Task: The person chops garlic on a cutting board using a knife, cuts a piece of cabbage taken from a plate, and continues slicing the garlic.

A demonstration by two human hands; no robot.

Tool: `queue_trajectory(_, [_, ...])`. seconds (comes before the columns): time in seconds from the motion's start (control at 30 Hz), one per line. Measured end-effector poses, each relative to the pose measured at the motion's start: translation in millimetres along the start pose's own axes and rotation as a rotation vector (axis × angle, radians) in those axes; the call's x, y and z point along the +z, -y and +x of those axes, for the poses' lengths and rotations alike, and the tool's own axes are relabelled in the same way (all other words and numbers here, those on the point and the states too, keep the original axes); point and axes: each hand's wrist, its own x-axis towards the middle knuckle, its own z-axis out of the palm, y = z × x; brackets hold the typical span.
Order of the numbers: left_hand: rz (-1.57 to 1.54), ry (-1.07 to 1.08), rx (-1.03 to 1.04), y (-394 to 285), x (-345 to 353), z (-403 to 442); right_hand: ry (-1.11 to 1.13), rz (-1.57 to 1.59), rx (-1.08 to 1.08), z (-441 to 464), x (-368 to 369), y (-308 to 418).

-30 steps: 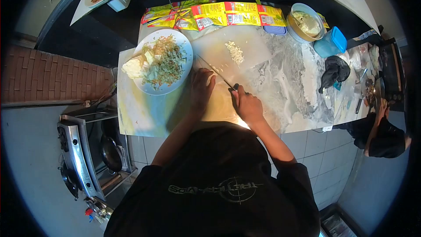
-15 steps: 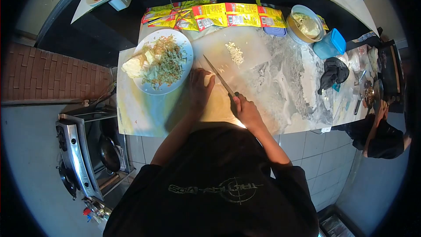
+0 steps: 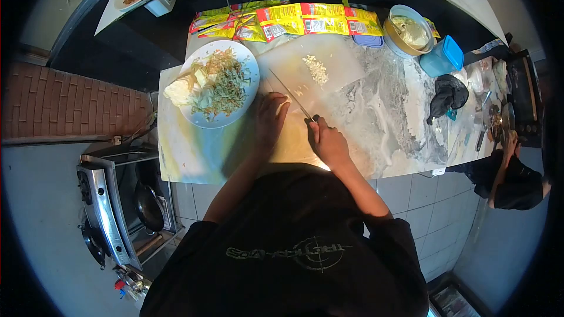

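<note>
My right hand (image 3: 331, 145) is closed round the handle of a knife (image 3: 292, 94). Its long blade slants up and left over the board, the narrow edge toward me, close to the fingertips of my left hand (image 3: 271, 120). Those fingers are bent and pressed on a small pale piece of food (image 3: 286, 105), mostly hidden under them. Beyond the blade, a heap of chopped pale bits (image 3: 316, 70) lies on the whitish cutting board (image 3: 346, 73), with a few crumbs nearer the knife. Left of my left hand is a white plate (image 3: 202, 123) bearing shredded greens, shredded orange-brown bits and pale chunks.
Yellow-and-red sachets (image 3: 320, 19) line the counter's back. To the right stand a bowl of pale food (image 3: 390, 34), a blue lidded container (image 3: 437, 61) and a black bag (image 3: 446, 100). A co-worker's hand (image 3: 510, 142) is at far right. A stove (image 3: 106, 205) stands lower left.
The knife has tilted so its blade looks thinner, and its tip has shifted slightly left and up. My right hand has moved slightly with it; my left hand stays nearly in place.
</note>
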Motion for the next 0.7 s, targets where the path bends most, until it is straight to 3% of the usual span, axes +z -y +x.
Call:
queue_trajectory(0.1, [-0.101,-0.003,0.031,-8.0,0.4,4.4,0.008,0.142,-0.032,-2.4,-2.9,-9.5])
queue_trajectory(0.2, [0.104,-0.051,0.045,-12.4,-4.1,6.7,0.060,0.152,-0.005,-5.2,-7.9,-12.8])
queue_trajectory(0.43, [-0.021,0.020,-0.052,1.7,0.0,1.1,0.067,0.146,-0.011,-5.0,-11.8,-13.6])
queue_trajectory(0.63, [0.005,0.030,-0.031,-0.4,-1.4,1.5,0.071,0.084,-0.055,1.3,-7.0,-13.2])
queue_trajectory(0.7, [0.008,0.022,-0.014,-0.7,1.2,1.8,0.020,-0.084,-0.030,5.2,-3.5,-6.2])
